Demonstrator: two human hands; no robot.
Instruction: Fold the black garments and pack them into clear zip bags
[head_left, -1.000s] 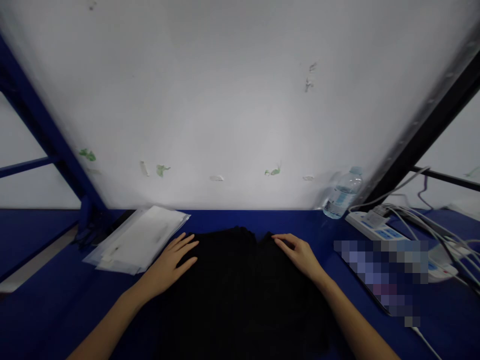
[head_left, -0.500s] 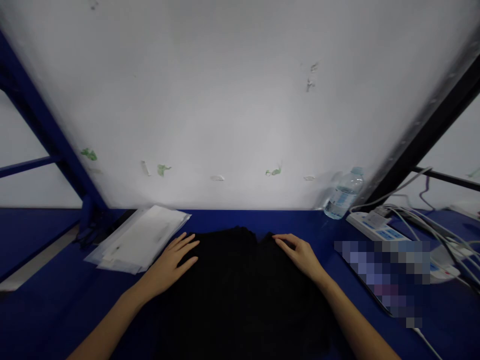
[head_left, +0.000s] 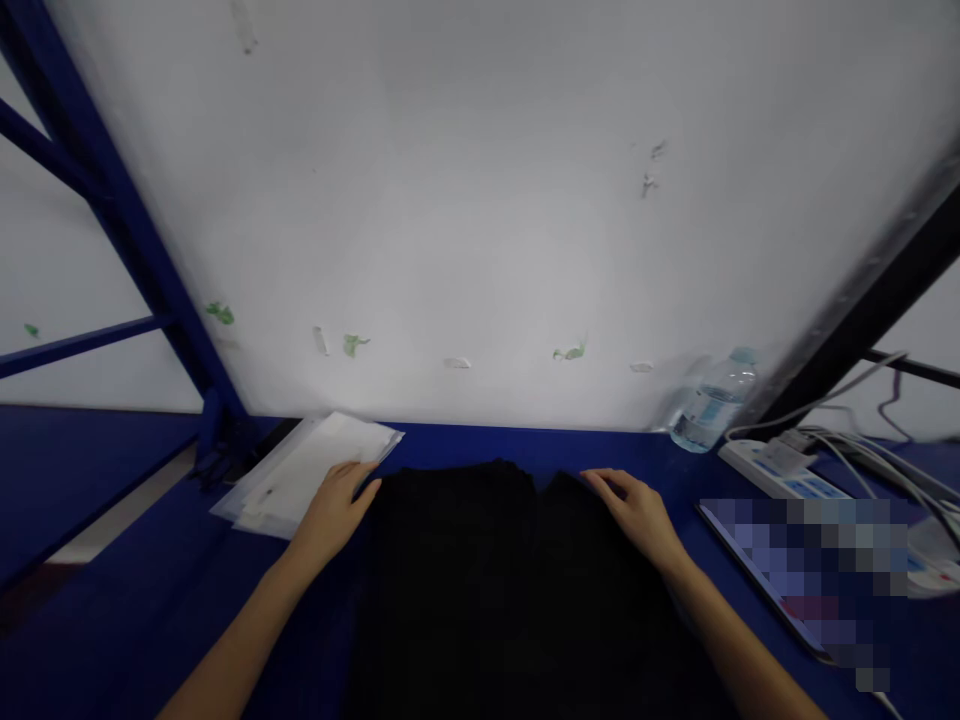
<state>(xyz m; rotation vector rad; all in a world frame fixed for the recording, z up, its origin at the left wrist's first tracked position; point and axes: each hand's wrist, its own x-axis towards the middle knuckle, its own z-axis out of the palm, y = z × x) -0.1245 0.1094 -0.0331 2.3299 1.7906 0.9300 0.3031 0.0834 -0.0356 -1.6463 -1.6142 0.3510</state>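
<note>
A black cloth (head_left: 480, 590) lies spread over the blue table, with a notch in its far edge right of the middle. At the cloth's far left corner is my left hand (head_left: 335, 510), its fingers drawn together and the thumb against the edge; whether fabric is pinched there is hard to make out. My right hand (head_left: 636, 515) rests at the far right corner, thumb and fingertips together on the cloth's edge.
Clear plastic bags with white sheets (head_left: 300, 480) lie behind my left hand. A water bottle (head_left: 709, 405) leans near the white wall (head_left: 480, 200). At the right are a power strip (head_left: 795, 480) with cables and a phone-like device (head_left: 795, 580), its screen blurred.
My left hand has gone from spread fingers on the cloth to fingers closed at its corner. My right hand stays at the right corner. The view has shifted slightly left.
</note>
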